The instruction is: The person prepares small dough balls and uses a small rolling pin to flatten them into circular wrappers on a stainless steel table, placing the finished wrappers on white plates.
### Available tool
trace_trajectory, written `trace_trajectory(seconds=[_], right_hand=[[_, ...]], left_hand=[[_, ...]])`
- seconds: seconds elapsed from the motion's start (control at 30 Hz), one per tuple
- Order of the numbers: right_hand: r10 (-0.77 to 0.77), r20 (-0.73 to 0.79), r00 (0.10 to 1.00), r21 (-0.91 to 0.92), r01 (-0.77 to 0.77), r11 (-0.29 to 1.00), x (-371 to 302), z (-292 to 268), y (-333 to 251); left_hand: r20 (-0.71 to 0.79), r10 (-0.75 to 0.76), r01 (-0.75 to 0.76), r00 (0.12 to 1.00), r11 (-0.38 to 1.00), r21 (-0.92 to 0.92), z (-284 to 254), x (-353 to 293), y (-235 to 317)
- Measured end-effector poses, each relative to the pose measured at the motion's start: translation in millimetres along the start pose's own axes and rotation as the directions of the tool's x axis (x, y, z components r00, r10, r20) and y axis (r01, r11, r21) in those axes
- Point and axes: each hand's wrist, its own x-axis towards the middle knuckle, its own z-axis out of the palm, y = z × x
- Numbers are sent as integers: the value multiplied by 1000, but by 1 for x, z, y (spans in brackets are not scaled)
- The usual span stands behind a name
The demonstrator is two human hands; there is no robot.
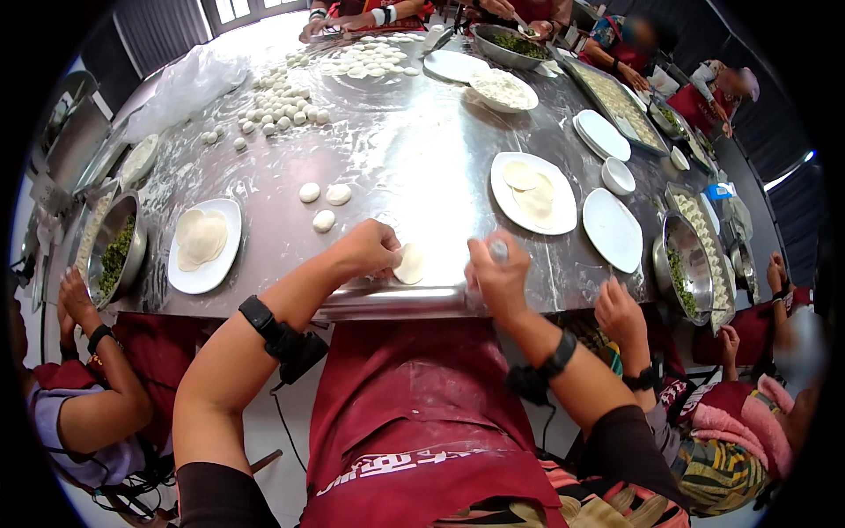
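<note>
The worktop is big, shiny metal, with white flour smeared across it. By the middle of its near edge lies a flat dough round — the left hand pinches its left side, fingers and thumb pressed together. The right hand, also by the near edge, is curled around a pale stick, which looks blurry. Three dough balls sit a bit farther in. One white plate with dough rounds is near the near left corner; another plate of them is right of the middle. Lots of dough lumps lie toward the far left corner, next to a clear plastic bag. People in dark red aprons are around the worktop, and a grey curtain hangs beside a bright window at the back.
</note>
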Motion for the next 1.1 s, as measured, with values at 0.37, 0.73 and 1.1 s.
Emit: trace_trajectory(seconds=[0.37,0.73,1.1], right_hand=[[-312,39,949,-303,309,902,10,1,21],[-237,-56,970,-227,219,949,67,34,28],[-258,-77,963,-191,239,952,65,31,33]], left_hand=[[-65,164,-135,984,936,325,5,15,2],[-70,181,-145,981,923,355,4,20,6],[-48,193,-163,980,919,358,10,2,17]])
